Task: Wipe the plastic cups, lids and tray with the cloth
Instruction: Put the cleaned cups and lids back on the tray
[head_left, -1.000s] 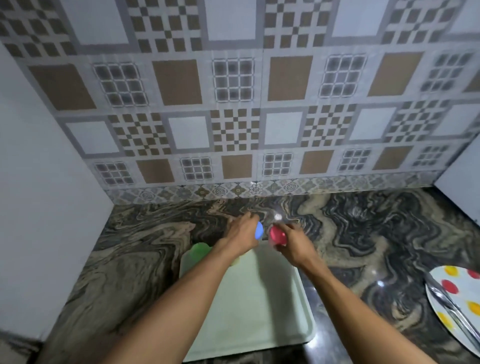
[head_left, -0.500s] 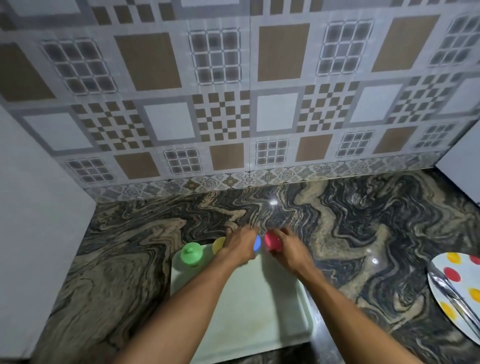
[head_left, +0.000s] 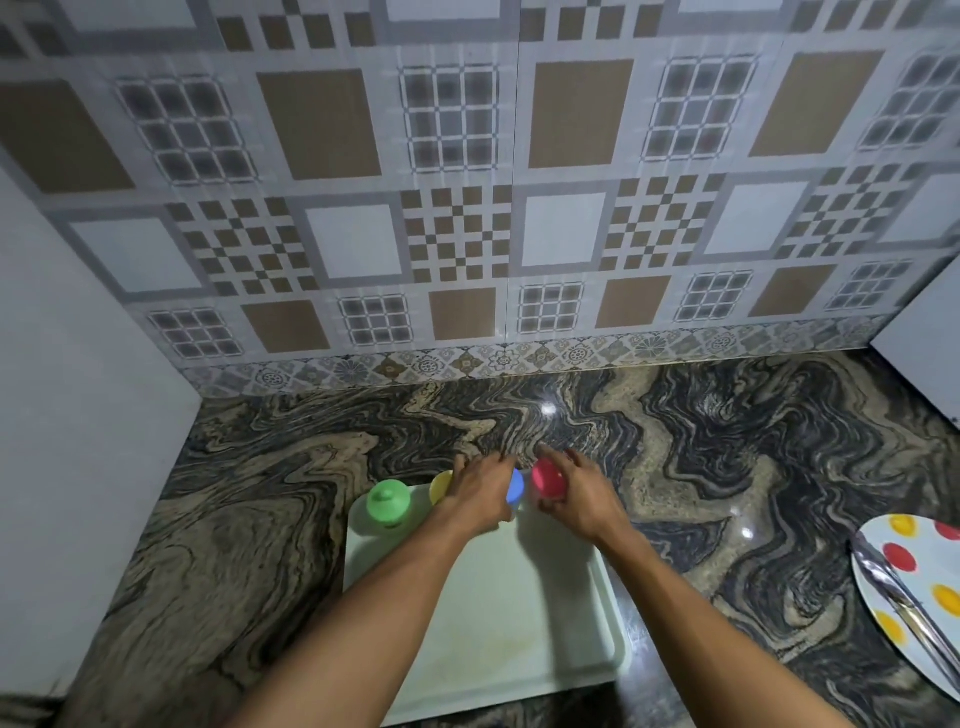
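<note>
Surface: polished stone counter (head_left: 260, 519), dark grey and tan swirls, with glare spots near the back edge. It runs into a corner.
Room: back wall is patchwork tile (head_left: 467, 208) in brown, white and grey checks, with a floral border strip where it meets the counter. Plain white panel (head_left: 78, 415) closes the left side. A second white surface (head_left: 924, 322) cuts in at far right.
Tray (head_left: 519, 623): pale, rectangular, flat on the counter near the front edge.
Cups: four stand in a row along the tray's far edge: green cup (head_left: 388, 504) with a knobbed lid, then yellow cup (head_left: 441, 486), blue cup (head_left: 515, 486), red cup (head_left: 548, 479).
Left hand (head_left: 480, 491): lies over the yellow and blue cups, fingers reaching forward. Grip cannot be told.
Right hand (head_left: 576, 493): fingers and thumb curl round the red cup.
Far right: spotted plate (head_left: 927, 551), red and yellow dots, with a metal utensil (head_left: 893, 587) lying across it.
</note>
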